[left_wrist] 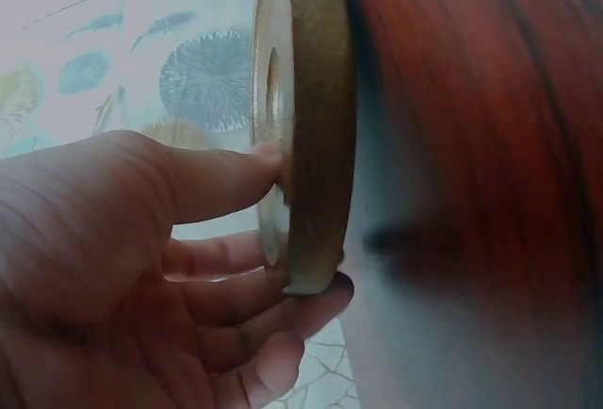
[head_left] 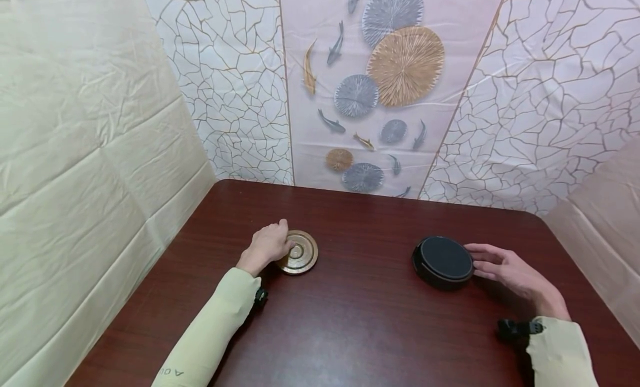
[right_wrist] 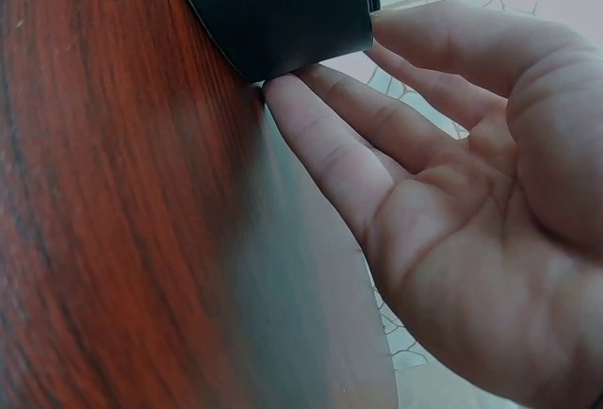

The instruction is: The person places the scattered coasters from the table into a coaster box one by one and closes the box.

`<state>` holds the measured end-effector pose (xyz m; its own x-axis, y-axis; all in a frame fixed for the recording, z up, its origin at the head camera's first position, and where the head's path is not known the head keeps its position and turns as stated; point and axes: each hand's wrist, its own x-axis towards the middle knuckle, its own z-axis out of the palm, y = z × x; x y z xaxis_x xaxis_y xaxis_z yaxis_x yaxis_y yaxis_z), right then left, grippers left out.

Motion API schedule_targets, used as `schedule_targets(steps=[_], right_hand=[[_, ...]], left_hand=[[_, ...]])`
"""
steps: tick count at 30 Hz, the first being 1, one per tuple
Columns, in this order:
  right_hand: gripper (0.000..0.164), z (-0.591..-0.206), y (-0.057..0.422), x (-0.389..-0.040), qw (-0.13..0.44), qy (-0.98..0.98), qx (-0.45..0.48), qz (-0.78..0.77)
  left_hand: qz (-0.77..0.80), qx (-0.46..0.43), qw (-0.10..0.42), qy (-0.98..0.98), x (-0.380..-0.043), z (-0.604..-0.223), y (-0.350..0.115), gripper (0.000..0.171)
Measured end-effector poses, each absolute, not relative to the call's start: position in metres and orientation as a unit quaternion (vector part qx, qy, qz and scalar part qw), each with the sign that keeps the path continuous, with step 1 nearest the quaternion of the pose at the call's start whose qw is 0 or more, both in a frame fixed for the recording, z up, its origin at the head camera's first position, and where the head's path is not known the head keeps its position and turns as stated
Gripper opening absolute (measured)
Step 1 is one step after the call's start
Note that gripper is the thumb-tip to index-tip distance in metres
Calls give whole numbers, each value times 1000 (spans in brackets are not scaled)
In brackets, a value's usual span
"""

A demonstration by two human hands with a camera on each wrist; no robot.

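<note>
A round golden-brown disc [head_left: 306,260] with concentric rings on its face is in my left hand [head_left: 268,244], left of the table's middle. The left wrist view shows my thumb on the ringed face of the disc [left_wrist: 320,117] and my fingers under its rim. On the right stands a low round black case [head_left: 446,258] with a flat, slightly narrower top. My right hand [head_left: 512,270] is at its right side. In the right wrist view, nearly straight fingertips [right_wrist: 292,98] meet the bottom edge of the case [right_wrist: 292,18], with the thumb by its upper edge.
Both things are on a dark red-brown wooden table [head_left: 320,331]. Behind its far edge hangs a patterned cloth [head_left: 240,98] with fish and round leaf shapes. Pale cloth walls [head_left: 90,154] close in the left and right sides.
</note>
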<state>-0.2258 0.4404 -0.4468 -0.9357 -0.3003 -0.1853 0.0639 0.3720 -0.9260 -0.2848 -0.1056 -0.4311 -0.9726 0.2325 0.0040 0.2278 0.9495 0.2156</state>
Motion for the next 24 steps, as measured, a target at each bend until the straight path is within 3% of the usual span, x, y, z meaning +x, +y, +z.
schedule_targets(steps=[7, 24], right_hand=[[63, -446, 440, -225, 162, 812, -66, -557], [64, -445, 441, -224, 169, 804, -66, -566]], left_hand=[[157, 163, -44, 973, -280, -426, -101, 32], [248, 224, -45, 941, -258, -395, -80, 21]])
